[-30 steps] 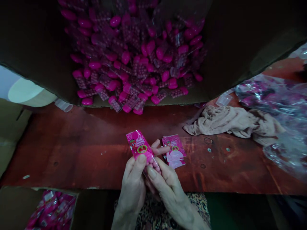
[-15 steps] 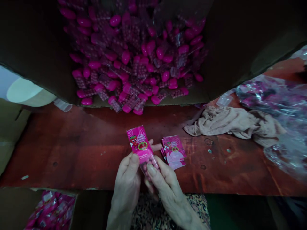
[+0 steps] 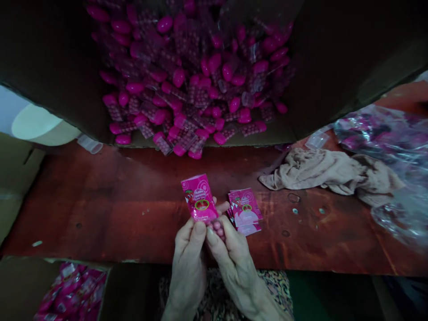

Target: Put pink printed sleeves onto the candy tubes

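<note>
Both hands are closed on one small candy pack over the front of the table. Its upper part is a pink printed sleeve [image 3: 199, 198] with a strawberry picture; round pink candies [image 3: 218, 228] show through the clear container below it. My left hand [image 3: 190, 249] pinches the lower left edge of the sleeve, thumb on top. My right hand [image 3: 234, 258] grips the clear container with its thumb over the candies, some fingers reaching behind the pack. Right beside the hands lies a small stack of pink printed sleeves [image 3: 245, 209]. The container's lower end is hidden by the fingers.
A large cardboard box [image 3: 317, 89] holding many pink-capped candy containers [image 3: 197, 98] stands at the back. On the right are a crumpled cloth [image 3: 321, 171] and a clear plastic bag [image 3: 388, 138]. Pink packs [image 3: 73, 290] fill a box at lower left; a clear cup [image 3: 89, 143] lies above.
My left hand has shifted right, closer to my right hand. The sleeve has tilted and moved slightly right, and its lower edge now sits nearer my left thumb.
</note>
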Demonstrator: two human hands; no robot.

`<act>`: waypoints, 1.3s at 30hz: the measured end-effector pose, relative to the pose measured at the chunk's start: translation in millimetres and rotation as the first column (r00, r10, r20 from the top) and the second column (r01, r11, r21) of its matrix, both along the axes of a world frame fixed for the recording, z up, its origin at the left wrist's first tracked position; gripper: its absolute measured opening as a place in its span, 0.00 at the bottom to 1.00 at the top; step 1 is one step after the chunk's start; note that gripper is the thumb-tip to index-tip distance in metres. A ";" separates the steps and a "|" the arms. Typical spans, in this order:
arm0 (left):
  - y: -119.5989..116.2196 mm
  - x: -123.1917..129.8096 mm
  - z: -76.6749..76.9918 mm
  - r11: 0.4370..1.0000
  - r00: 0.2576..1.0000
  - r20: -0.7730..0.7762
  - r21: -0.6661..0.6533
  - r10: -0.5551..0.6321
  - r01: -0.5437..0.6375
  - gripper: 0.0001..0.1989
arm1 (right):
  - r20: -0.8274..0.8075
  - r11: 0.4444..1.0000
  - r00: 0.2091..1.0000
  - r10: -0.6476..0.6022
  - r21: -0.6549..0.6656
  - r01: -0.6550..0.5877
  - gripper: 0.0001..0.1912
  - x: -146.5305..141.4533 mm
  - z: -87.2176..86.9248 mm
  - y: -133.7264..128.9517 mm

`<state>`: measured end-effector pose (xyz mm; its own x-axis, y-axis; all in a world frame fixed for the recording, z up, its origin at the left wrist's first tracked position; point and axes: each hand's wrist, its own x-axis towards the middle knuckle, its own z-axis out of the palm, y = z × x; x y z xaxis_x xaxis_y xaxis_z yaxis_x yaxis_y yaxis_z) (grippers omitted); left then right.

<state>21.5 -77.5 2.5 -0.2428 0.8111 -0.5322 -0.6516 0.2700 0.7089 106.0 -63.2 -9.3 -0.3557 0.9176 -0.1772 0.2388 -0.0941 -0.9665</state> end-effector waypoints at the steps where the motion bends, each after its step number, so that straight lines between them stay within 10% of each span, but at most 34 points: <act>1: 0.4 -2.3 0.2 1.000 1.000 0.014 0.003 0.000 0.000 0.14 | -0.022 0.999 1.000 0.023 -0.035 -0.024 0.11 1.7 2.7 1.9; 7: 5.0 -12.7 3.6 0.999 0.999 -0.036 0.033 -0.006 0.007 0.18 | -0.185 0.966 0.981 0.052 -0.238 -0.096 0.13 3.8 15.7 5.3; 15: -0.3 1.8 4.9 0.998 0.999 -0.032 -0.057 0.010 -0.012 0.22 | -0.043 0.997 0.998 0.053 -0.054 -0.055 0.09 0.1 6.1 -8.2; 22: -2.8 6.6 7.4 0.993 0.992 -0.056 -0.021 0.117 -0.118 0.20 | -0.202 0.982 0.979 0.023 -0.178 -0.059 0.12 -3.4 4.1 -4.4; 31: -2.7 -14.9 -9.4 0.997 0.997 -0.036 -0.052 0.063 -0.065 0.18 | -0.001 0.994 0.999 0.038 -0.107 -0.038 0.12 -9.1 2.6 1.8; 36: 3.3 -43.3 -6.7 0.954 0.896 -0.329 0.120 0.299 -0.274 0.16 | -0.128 0.976 0.989 0.073 -0.194 -0.097 0.19 -0.9 6.5 11.0; 39: 10.3 -58.4 -5.1 0.950 0.824 -0.485 0.246 0.293 -0.193 0.11 | -0.176 0.962 0.979 0.098 -0.235 -0.139 0.18 1.0 7.7 11.1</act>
